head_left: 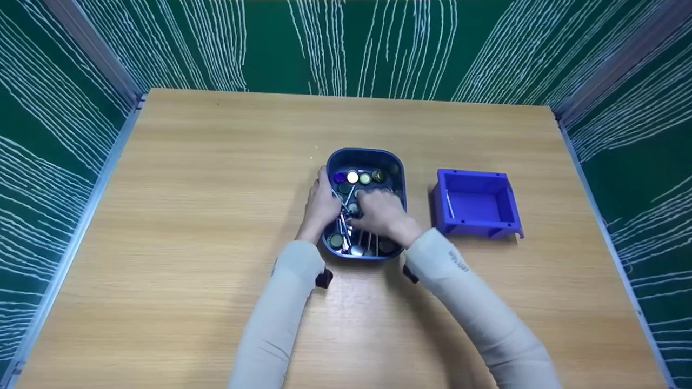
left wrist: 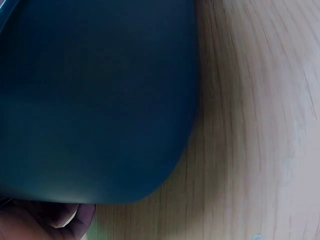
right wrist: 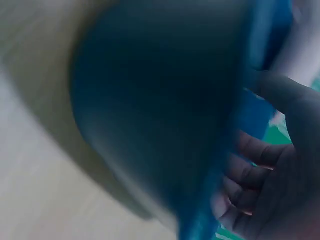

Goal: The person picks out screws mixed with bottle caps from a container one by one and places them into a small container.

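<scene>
A dark blue tub (head_left: 365, 156) with rounded corners holds several round caps (head_left: 352, 176) and thin shiny rods (head_left: 344, 229). My left hand (head_left: 321, 202) grips the tub's left wall, its thumb side at the rim. In the left wrist view, bent fingers (left wrist: 75, 220) show beside the tub's wall (left wrist: 100, 110). My right hand (head_left: 381, 210) reaches down inside the tub among the rods and caps. Its fingers (right wrist: 250, 175) are bent past the rim in the right wrist view. Whatever lies at its fingertips is hidden or blurred.
To the right of the tub stands a purple bin (head_left: 505, 208) with one thin light rod (head_left: 450, 204) inside, near its left wall. Both containers are on a wooden table (head_left: 216, 189). Green panels with white streaks (head_left: 281, 48) enclose the table's back and sides.
</scene>
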`<move>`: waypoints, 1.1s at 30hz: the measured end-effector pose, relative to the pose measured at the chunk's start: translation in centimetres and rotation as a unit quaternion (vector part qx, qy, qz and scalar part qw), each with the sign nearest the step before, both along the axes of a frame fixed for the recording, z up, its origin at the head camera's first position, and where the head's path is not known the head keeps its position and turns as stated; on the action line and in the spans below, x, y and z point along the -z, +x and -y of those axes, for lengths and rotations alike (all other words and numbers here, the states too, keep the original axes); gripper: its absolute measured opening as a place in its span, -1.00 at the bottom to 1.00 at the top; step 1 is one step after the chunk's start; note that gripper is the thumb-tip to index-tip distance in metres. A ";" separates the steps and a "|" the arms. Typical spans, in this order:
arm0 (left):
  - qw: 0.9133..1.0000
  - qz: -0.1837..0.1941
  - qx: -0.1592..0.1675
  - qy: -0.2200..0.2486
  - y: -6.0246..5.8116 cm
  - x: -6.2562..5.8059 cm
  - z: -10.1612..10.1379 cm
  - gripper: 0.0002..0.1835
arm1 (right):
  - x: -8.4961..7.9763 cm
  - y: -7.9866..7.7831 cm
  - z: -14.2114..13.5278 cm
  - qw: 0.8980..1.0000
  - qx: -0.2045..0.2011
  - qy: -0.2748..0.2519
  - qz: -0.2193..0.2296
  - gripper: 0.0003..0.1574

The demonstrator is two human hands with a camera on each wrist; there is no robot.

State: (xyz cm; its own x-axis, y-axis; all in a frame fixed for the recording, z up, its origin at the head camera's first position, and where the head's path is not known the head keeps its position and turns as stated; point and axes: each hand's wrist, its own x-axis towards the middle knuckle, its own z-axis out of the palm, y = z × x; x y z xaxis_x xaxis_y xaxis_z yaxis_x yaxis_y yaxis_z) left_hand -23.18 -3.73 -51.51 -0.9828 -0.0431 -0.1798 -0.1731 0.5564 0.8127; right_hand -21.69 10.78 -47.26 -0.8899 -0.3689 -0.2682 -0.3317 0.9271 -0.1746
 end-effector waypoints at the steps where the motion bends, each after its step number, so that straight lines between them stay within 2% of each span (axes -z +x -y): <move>1: 1.000 0.000 0.000 0.002 0.0 0.0 0.0 -0.14 | 0.3 0.2 0.2 1.000 -0.001 0.006 0.000 -0.29; 14: 1.000 -0.014 -0.002 0.007 0.1 0.0 -0.1 -0.15 | 2.4 1.9 1.8 0.998 -0.004 0.061 -0.023 -0.22; 18: 1.000 -0.015 -0.004 0.005 0.0 0.1 -0.1 -0.16 | 2.9 2.4 2.2 0.997 -0.021 0.070 -0.036 -0.22; 26: 0.999 -0.035 0.004 -0.007 0.2 0.2 -0.1 -0.19 | 3.8 3.0 2.6 0.988 -0.053 0.092 -0.115 -0.41; 33: 1.000 -0.022 -0.002 -0.002 0.1 0.2 -0.1 -0.15 | 4.0 2.9 2.4 0.990 -0.038 0.063 -0.124 -0.54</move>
